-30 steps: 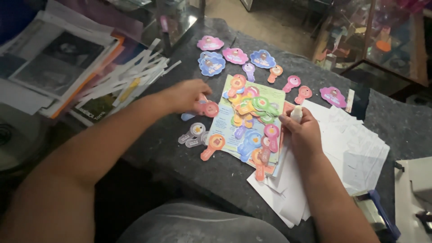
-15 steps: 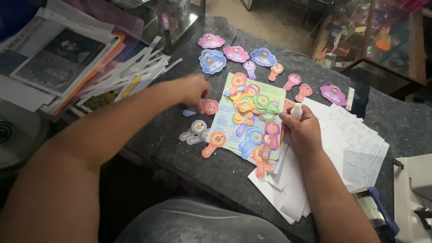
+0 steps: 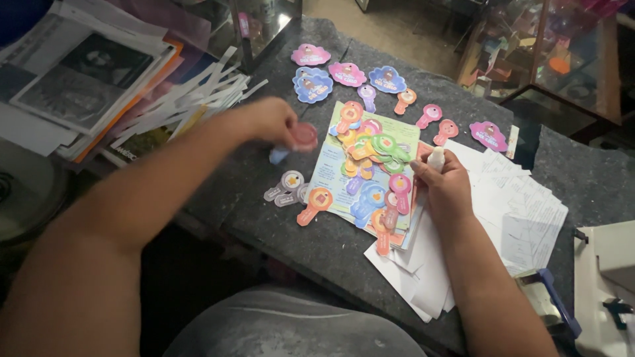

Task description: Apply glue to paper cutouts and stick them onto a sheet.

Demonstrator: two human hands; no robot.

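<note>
1. Leftmost, a stack of printed papers and magazines [image 3: 86,79] lies at the table's far left edge, with a fan of white paper strips [image 3: 188,99] spilling from it toward the middle.
2. Next, the left hand [image 3: 268,122] hovers over the dark grey table [image 3: 317,244], its fingers pinched together on a red key-shaped paper cutout [image 3: 303,137]; the hand is blurred, so the exact finger placement cannot be told.
3. Just below that hand lie two grey cutouts [image 3: 286,185] and an orange cutout [image 3: 316,202], flat on the table and close to each other.
4. Further back, a row of cloud-shaped pink and blue cutouts [image 3: 344,74] sits near the table's far edge.
5. Centrally, a pale printed sheet [image 3: 331,175] carries a loose pile of coloured key-shaped cutouts [image 3: 370,152], overlapping one another.
6. Beside the sheet's right edge, the right hand [image 3: 450,188] is closed around a white glue stick [image 3: 436,158], tip up.
7. Under and right of that hand spreads a stack of white paper sheets [image 3: 522,211].
8. Farthest right, a white machine [image 3: 605,284] stands at the table's corner.
</note>
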